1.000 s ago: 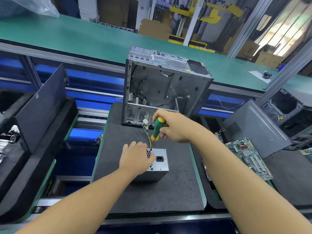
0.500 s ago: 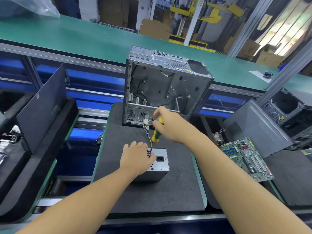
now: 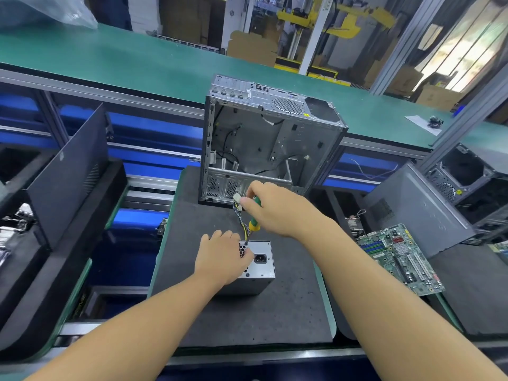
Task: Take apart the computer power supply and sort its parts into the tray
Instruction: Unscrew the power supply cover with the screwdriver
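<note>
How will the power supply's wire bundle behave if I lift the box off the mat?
The wire bundle rises from the power supply in a loose curve, so it is probably flexible and may sway. Its white connector at the free end may swing and catch on the screwdriver. The power supply looks rigid metal, likely heavy for its size.

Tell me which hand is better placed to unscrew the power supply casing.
Right. The right hand grips the screwdriver, its tip at the far edge of the power supply; the left hand holds it steady.
</note>
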A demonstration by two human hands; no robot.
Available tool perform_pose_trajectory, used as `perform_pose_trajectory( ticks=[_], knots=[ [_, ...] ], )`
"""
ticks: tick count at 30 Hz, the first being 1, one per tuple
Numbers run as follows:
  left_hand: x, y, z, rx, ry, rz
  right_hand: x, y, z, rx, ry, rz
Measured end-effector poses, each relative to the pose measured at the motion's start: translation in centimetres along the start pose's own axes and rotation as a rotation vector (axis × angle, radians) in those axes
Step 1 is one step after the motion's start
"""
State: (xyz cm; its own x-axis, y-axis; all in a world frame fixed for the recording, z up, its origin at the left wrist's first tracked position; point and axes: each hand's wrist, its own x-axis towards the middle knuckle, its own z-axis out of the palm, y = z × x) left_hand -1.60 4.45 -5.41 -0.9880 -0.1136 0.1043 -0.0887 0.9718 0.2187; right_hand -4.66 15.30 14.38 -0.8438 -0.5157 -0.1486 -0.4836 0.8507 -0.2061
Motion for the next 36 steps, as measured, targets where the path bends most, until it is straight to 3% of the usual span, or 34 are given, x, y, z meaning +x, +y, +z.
perform_pose_trajectory(
  ticks=[4,11,22,28,36],
  knots=[
    [-0.1,0.0,0.1,-0.003,0.000,0.010,0.2,0.2,0.4,0.021,0.086,0.025],
    [0.0,0.0,0.0,0.002,-0.006,0.006,-0.1,0.1,-0.1,0.116,0.013,0.018],
    [-0.2,0.4,-0.3,0.027,-0.012,-0.015,0.1,0.9,1.0,-0.113,0.138,-0.085],
    [-0.3,0.3,-0.3,0.056,-0.029,-0.015,-0.3,1.7,0.4,0.158,0.046,-0.056],
    [-0.6,0.6,-0.5,0.123,0.015,-0.020,-0.7,1.9,1.4,0.048,0.153,-0.121]
  ],
)
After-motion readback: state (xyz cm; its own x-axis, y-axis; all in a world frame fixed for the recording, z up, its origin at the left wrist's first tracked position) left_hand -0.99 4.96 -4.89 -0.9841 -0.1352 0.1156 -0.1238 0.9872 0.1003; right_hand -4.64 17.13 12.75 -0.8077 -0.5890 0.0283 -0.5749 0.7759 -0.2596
